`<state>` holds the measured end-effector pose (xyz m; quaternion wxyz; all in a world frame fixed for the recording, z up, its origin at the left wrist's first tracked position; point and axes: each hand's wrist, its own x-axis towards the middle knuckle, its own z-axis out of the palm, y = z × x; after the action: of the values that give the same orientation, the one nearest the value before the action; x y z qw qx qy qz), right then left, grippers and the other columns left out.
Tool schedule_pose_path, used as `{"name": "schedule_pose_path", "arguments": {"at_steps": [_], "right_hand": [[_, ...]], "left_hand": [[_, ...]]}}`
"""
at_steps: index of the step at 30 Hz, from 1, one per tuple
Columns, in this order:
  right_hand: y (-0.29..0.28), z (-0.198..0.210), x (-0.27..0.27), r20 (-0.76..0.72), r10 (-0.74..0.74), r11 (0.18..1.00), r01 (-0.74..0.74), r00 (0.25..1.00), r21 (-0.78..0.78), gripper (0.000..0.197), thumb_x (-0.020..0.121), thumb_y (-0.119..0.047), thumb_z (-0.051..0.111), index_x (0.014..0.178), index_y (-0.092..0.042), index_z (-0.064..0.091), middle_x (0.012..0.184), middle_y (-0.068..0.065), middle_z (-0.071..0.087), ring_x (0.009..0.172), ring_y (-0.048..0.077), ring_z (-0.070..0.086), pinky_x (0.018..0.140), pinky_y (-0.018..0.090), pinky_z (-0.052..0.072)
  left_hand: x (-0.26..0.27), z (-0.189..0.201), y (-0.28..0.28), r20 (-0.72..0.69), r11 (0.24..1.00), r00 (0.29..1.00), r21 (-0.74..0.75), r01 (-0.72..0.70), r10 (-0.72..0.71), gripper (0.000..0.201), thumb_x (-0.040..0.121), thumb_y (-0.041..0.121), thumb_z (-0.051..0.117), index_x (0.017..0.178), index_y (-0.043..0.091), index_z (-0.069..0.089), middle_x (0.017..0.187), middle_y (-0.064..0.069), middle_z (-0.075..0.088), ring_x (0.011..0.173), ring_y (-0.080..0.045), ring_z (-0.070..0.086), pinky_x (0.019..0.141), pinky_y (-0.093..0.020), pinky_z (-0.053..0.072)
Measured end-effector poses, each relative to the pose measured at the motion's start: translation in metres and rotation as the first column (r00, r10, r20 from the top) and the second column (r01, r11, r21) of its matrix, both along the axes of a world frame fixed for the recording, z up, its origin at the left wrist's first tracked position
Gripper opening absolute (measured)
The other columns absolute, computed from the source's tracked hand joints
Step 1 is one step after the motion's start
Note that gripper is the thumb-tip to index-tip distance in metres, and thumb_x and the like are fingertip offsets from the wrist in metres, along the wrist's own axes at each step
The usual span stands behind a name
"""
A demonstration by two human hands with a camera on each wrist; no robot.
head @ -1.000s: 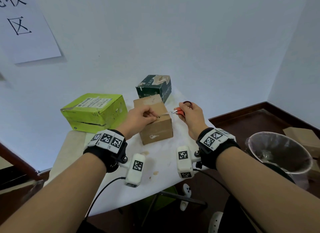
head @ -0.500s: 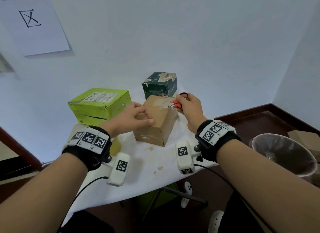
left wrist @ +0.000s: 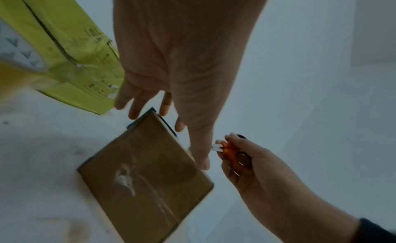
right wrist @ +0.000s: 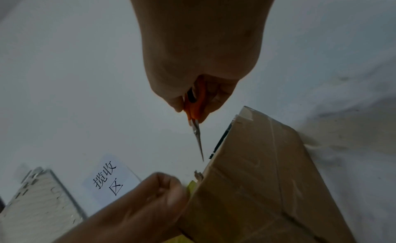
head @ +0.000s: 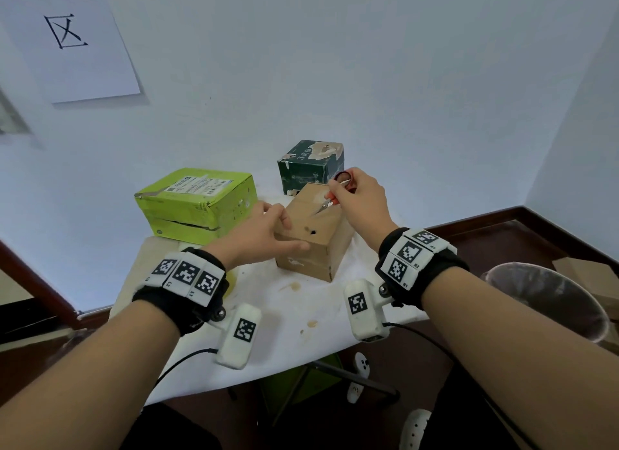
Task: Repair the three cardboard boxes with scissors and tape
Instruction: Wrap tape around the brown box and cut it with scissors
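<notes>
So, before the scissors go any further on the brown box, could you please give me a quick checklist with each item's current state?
1. Right hand grips the scissors firmly: ok.
2. Scissor blades closed, tip pointing at the top of the brown box: ok.
3. Left hand steadies the box, thumb along its near edge: ok.
4. Left fingers clear of the blade tip: ok, apart in the head view.
5. Tape strip laid over the seam: cannot tell.
6. Green box and dark box out of the way: ok, both stand behind.

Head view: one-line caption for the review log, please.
Left hand steadies brown box; right hand holds orange scissors over it.
</notes>
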<state>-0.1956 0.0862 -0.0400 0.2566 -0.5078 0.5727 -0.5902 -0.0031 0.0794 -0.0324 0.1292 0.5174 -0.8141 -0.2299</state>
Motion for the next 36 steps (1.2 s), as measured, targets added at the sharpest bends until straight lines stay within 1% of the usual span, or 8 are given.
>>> {"name": "schedule_pose_path", "arguments": {"at_steps": [2, 8, 11, 17, 20, 26, 30, 36], "right_hand": [[-0.002, 0.000, 0.000, -0.027, -0.044, 0.999, 0.043, 0.999, -0.023, 0.006, 0.091, -0.023, 0.058, 0.085, -0.022, 0.057, 0.070, -0.010, 0.067, 0.080, 0.013, 0.068, 0.078, 0.028, 0.054], [0.000, -0.003, -0.010, -0.030, -0.083, 0.997, 0.083, 0.996, 0.001, 0.009, 0.093, -0.023, 0.057, 0.093, -0.015, 0.060, 0.074, -0.008, 0.068, 0.068, 0.000, 0.065, 0.071, 0.019, 0.050], [0.001, -0.004, -0.015, -0.031, -0.085, 0.996, 0.085, 0.996, 0.010, 0.012, 0.093, -0.023, 0.057, 0.096, -0.012, 0.061, 0.077, -0.003, 0.070, 0.059, -0.008, 0.062, 0.067, 0.014, 0.049], [0.001, 0.006, -0.017, -0.101, -0.045, 0.999, 0.044, 0.994, -0.019, 0.011, 0.091, -0.027, 0.058, 0.092, -0.017, 0.060, 0.078, -0.004, 0.070, 0.081, 0.014, 0.067, 0.082, 0.033, 0.054], [-0.001, 0.010, -0.011, -0.199, -0.001, 1.000, -0.002, 0.980, -0.017, 0.011, 0.090, -0.031, 0.058, 0.090, -0.020, 0.059, 0.084, -0.002, 0.071, 0.084, 0.017, 0.066, 0.083, 0.038, 0.053], [0.004, 0.006, -0.005, -0.276, 0.062, 0.998, -0.060, 0.959, 0.015, 0.008, 0.089, -0.031, 0.057, 0.085, -0.024, 0.058, 0.078, -0.006, 0.070, 0.081, 0.012, 0.065, 0.083, 0.038, 0.053], [0.007, 0.006, -0.008, -0.330, 0.053, 0.998, -0.056, 0.942, 0.001, 0.008, 0.088, -0.033, 0.057, 0.084, -0.026, 0.058, 0.080, -0.005, 0.069, 0.081, 0.012, 0.064, 0.080, 0.034, 0.053], [0.011, 0.001, -0.002, -0.389, 0.085, 0.991, -0.119, 0.917, -0.064, 0.009, 0.085, -0.038, 0.057, 0.085, -0.029, 0.058, 0.071, -0.010, 0.067, 0.074, 0.007, 0.064, 0.075, 0.032, 0.054]], "left_hand": [[-0.012, -0.001, 0.004, -0.015, 0.998, 0.998, 0.002, -0.063, 0.063, 0.061, 0.075, 0.058, 0.071, 0.115, 0.023, 0.042, 0.122, 0.001, 0.031, 0.089, -0.011, 0.057, 0.067, -0.019, 0.040], [-0.049, -0.010, 0.001, 0.154, 0.991, 0.980, 0.021, -0.131, 0.126, 0.098, 0.068, 0.075, 0.063, 0.144, 0.035, 0.017, 0.144, -0.012, 0.018, 0.122, -0.034, 0.047, 0.101, -0.042, 0.042], [-0.051, -0.008, -0.003, 0.170, 0.991, 0.979, 0.055, -0.120, 0.109, 0.095, 0.069, 0.072, 0.066, 0.143, 0.037, 0.018, 0.135, -0.011, 0.031, 0.122, -0.032, 0.044, 0.103, -0.043, 0.040], [-0.013, 0.009, -0.013, 0.030, 0.963, 0.992, 0.249, 0.108, -0.119, 0.087, 0.063, 0.045, 0.084, 0.129, 0.058, 0.029, 0.137, 0.003, 0.034, 0.124, -0.019, 0.041, 0.107, -0.041, 0.039], [-0.005, 0.009, -0.011, -0.041, 0.938, 0.991, 0.320, 0.135, -0.129, 0.093, 0.062, 0.035, 0.087, 0.132, 0.057, 0.030, 0.141, 0.010, 0.030, 0.127, -0.015, 0.039, 0.108, -0.039, 0.038], [-0.019, -0.008, -0.006, -0.098, 0.980, 0.991, 0.171, 0.103, -0.087, 0.085, 0.072, 0.035, 0.082, 0.135, 0.048, 0.026, 0.136, 0.001, 0.026, 0.115, -0.018, 0.044, 0.094, -0.028, 0.040], [-0.016, -0.006, -0.011, -0.085, 0.990, 0.987, 0.007, 0.141, -0.139, 0.092, 0.067, 0.028, 0.086, 0.136, 0.044, 0.027, 0.139, 0.004, 0.024, 0.127, -0.017, 0.033, 0.103, -0.029, 0.033], [-0.008, -0.016, -0.013, 0.005, 0.977, 0.988, -0.147, 0.154, -0.155, 0.114, 0.055, 0.049, 0.078, 0.143, 0.052, 0.006, 0.144, 0.008, 0.011, 0.133, -0.020, 0.028, 0.111, -0.046, 0.031]]}}
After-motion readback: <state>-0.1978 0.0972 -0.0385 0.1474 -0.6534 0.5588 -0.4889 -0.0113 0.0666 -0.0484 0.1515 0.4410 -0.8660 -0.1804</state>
